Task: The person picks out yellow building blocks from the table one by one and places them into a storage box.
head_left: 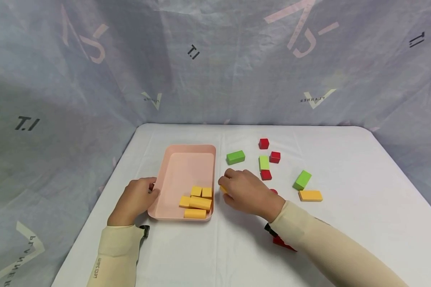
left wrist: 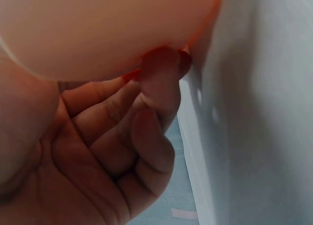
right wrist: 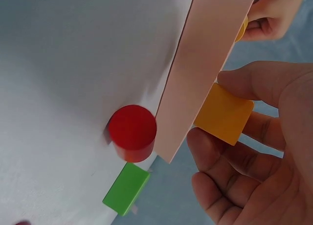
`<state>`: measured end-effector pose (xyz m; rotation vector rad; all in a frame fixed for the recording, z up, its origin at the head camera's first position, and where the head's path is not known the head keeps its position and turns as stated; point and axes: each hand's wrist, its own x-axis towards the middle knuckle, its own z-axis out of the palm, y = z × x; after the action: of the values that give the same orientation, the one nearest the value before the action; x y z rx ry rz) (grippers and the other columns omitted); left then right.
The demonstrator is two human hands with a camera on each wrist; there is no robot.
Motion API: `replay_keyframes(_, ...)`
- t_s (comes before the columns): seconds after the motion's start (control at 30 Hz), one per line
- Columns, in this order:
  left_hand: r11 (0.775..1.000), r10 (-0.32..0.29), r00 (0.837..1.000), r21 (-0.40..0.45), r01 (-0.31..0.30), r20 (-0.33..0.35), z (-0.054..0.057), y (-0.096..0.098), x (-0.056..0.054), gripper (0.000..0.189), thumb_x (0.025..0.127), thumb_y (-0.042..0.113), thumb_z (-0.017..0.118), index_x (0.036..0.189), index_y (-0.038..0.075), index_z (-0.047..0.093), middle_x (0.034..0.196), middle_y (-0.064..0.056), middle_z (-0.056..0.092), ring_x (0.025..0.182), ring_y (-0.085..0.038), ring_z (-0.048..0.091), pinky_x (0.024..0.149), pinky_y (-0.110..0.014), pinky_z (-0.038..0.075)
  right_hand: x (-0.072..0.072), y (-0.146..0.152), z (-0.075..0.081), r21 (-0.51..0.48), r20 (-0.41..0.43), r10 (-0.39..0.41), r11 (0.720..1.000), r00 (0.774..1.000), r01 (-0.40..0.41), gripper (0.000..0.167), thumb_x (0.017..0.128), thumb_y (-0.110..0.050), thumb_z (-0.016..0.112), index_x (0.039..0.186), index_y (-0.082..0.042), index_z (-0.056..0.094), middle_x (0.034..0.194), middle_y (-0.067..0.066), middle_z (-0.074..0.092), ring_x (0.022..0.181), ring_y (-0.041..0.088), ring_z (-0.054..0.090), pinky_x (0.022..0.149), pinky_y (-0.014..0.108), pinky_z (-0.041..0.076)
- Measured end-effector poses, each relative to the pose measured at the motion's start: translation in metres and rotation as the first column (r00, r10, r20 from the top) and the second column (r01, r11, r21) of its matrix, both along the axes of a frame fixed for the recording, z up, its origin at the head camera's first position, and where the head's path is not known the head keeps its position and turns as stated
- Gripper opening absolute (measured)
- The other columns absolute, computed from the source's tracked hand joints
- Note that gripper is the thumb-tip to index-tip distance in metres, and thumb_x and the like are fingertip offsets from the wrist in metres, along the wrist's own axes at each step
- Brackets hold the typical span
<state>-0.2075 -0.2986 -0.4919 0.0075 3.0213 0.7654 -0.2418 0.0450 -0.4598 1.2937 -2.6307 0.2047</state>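
Note:
A shallow pink tray (head_left: 181,171) stands left of the middle of the white table, with several yellow blocks (head_left: 200,203) at its near right corner. My left hand (head_left: 135,198) grips the tray's left rim; in the left wrist view its curled fingers (left wrist: 159,83) reach under the tray's edge. Just outside the right wall, my right hand (head_left: 249,193) pinches a small yellow block (right wrist: 225,113) between thumb and fingers. The head view shows only a sliver of that block past the fingertips. A red cylinder (right wrist: 132,132) stands near the tray in the right wrist view.
Green blocks (head_left: 235,157) and red cubes (head_left: 263,144) lie right of the tray. A light green block (head_left: 263,163) touches a red one (head_left: 266,175). Farther right is a flat yellow block (head_left: 310,195). A red pointed piece (head_left: 283,243) is partly hidden under the right sleeve.

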Motion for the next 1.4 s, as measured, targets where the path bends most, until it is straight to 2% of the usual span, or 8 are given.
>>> replay_keyframes(0.37, 1.000, -0.004, 1.000, 0.010, 0.004, -0.002, 0.000, 0.000, 0.000, 0.026, 0.097, 0.011, 0.063, 0.121, 0.006, 0.073, 0.100, -0.008, 0.075, 0.077, -0.015, 0.067, 0.067, -0.035, 0.054, 0.002, -0.007, 0.002, -0.017, -0.028, 0.031, 0.999, 0.999, -0.031, 0.013, 0.087, -0.019, 0.076, 0.099, -0.016, 0.072, 0.087, -0.003, 0.063, 0.074, 0.010, 0.058, 0.068, 0.032, 0.052)
replay_keyframes(0.67, 1.000, 0.004, 1.000, 0.004, -0.004, 0.010, 0.000, 0.000, 0.000, 0.024, 0.098, 0.012, 0.063, 0.118, 0.006, 0.073, 0.098, -0.008, 0.074, 0.074, -0.015, 0.064, 0.065, -0.033, 0.051, 0.000, -0.011, 0.003, -0.025, -0.024, 0.029, 0.999, 0.999, -0.030, 0.016, 0.087, -0.020, 0.076, 0.102, -0.015, 0.073, 0.087, -0.002, 0.062, 0.072, 0.010, 0.055, 0.071, 0.032, 0.053)
replay_keyframes(0.9, 1.000, 0.001, 1.000, 0.004, -0.001, -0.005, -0.002, 0.000, -0.001, 0.010, 0.097, 0.012, 0.064, 0.102, 0.009, 0.072, 0.086, -0.005, 0.071, 0.065, -0.015, 0.060, 0.059, -0.031, 0.048, 0.000, -0.016, 0.002, -0.012, -0.005, 0.027, 1.000, 1.000, -0.027, 0.016, 0.088, -0.022, 0.076, 0.103, -0.016, 0.073, 0.091, -0.003, 0.064, 0.074, 0.009, 0.057, 0.073, 0.031, 0.054)
replay_keyframes(1.27, 1.000, 0.004, 1.000, 0.012, -0.004, 0.012, 0.001, 0.001, 0.000, 0.018, 0.098, 0.012, 0.063, 0.112, 0.008, 0.073, 0.095, -0.007, 0.073, 0.070, -0.014, 0.063, 0.061, -0.032, 0.050, 0.003, -0.025, 0.005, -0.009, 0.012, 0.031, 0.999, 0.999, -0.031, 0.017, 0.087, -0.022, 0.079, 0.102, -0.015, 0.073, 0.092, -0.003, 0.065, 0.076, 0.009, 0.058, 0.072, 0.030, 0.053)
replay_keyframes(1.4, 1.000, 0.006, 1.000, 0.009, -0.006, 0.010, 0.001, 0.001, 0.000, 0.015, 0.098, 0.012, 0.063, 0.109, 0.008, 0.073, 0.093, -0.007, 0.073, 0.068, -0.014, 0.062, 0.061, -0.031, 0.050, 0.003, -0.028, 0.005, -0.001, 0.016, 0.031, 1.000, 0.999, -0.031, 0.018, 0.088, -0.024, 0.079, 0.103, -0.015, 0.074, 0.092, -0.004, 0.064, 0.076, 0.008, 0.058, 0.072, 0.030, 0.053)
